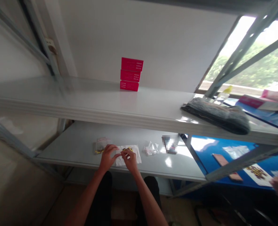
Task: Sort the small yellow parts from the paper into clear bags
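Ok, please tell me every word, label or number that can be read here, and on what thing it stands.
No text can be read plainly.
Three stacked magenta cardboard boxes: small white print on each, too small to read.
Dark rectangular packet on the lower shelf: pixelated, unreadable.

Yellow bits (127, 149) on white paper (129, 160)

Three boxes (131, 74) stand stacked on the upper shelf (59, 100); below, on the lower shelf (70, 150), a paper sheet (136, 150) lies between one bag (100, 145) and another bag (151, 148).
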A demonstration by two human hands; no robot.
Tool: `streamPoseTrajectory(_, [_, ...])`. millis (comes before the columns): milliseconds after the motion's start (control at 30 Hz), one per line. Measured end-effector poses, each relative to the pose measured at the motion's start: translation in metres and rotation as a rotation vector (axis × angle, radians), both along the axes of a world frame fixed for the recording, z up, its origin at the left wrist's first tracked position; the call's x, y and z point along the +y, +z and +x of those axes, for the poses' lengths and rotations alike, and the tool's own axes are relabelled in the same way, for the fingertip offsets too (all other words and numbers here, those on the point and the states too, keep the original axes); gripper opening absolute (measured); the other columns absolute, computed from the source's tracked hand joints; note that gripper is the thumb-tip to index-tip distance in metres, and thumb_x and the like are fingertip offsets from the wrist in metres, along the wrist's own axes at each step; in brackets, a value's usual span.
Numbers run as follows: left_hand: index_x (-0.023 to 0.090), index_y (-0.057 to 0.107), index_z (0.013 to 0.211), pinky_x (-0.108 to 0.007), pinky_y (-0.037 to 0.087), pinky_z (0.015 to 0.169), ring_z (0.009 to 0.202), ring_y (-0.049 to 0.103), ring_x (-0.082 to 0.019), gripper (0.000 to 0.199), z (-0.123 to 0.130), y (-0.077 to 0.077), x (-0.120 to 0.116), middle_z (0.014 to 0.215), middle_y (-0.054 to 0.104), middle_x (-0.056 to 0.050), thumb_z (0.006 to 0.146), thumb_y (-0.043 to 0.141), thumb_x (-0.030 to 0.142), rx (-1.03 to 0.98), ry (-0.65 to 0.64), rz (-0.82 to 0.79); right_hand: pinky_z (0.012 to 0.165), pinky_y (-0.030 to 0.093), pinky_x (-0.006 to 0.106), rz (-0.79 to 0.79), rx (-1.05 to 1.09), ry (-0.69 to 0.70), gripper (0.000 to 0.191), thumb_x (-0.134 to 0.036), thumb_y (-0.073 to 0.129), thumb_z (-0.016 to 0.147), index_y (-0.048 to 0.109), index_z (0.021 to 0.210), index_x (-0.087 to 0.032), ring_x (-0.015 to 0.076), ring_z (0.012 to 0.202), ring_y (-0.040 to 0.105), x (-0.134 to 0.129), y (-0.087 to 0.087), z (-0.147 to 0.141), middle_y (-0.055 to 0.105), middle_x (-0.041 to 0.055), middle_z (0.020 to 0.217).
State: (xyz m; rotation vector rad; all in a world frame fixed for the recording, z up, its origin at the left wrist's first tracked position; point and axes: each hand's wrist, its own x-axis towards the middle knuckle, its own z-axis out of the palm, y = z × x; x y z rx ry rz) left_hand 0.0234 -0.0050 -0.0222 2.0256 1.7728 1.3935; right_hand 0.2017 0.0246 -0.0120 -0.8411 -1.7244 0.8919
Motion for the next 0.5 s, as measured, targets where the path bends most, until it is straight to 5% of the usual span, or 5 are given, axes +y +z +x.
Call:
streamPoseTrajectory(133, [0.022,0.076,0.079,-0.039,0.054,0.086,0.084,0.071,-0.025,0.027,-0.004,-0.002,0.008,0.084,0.077,-0.007,0.082,0.069,0.048,-0.290,0.014,-0.116,0.065,0.045,0.027,0.020,-0.124,-0.227,0.026,-0.028,0.051,0.095,0.075,0.087,-0.020,0.0162,0.069,0.058,0.009,-0.014,0.000,0.068,0.0050,0.081])
streamPoseTrajectory(333, [0.022,0.081,0.090,-0.044,0.053,0.093,0.096,0.073,-0.030,0.033,-0.011,-0.025,0.018,0.099,0.079,-0.009,0.077,0.069,0.050,-0.451,-0.041,-0.280,0.083,0.046,0.032,0.223,-0.479,-0.244,0.023,-0.014,0.059,0.088,0.076,0.101,-0.024,0.0221,0.095,0.059,0.023,-0.033,0.001,0.065,0.0077,0.102])
streamPoseTrajectory(500, [0.022,0.079,0.102,-0.041,0.052,0.092,0.095,0.072,-0.029,0.039,-0.011,-0.034,0.017,0.101,0.079,-0.008,0.074,0.075,0.048,-0.417,-0.085,-0.295,0.085,0.047,0.033,0.228,-0.504,-0.209,0.020,-0.014,0.058,0.092,0.075,0.094,-0.023,0.0233,0.097,0.058,0.025,-0.039,-0.002,0.064,0.0084,0.102])
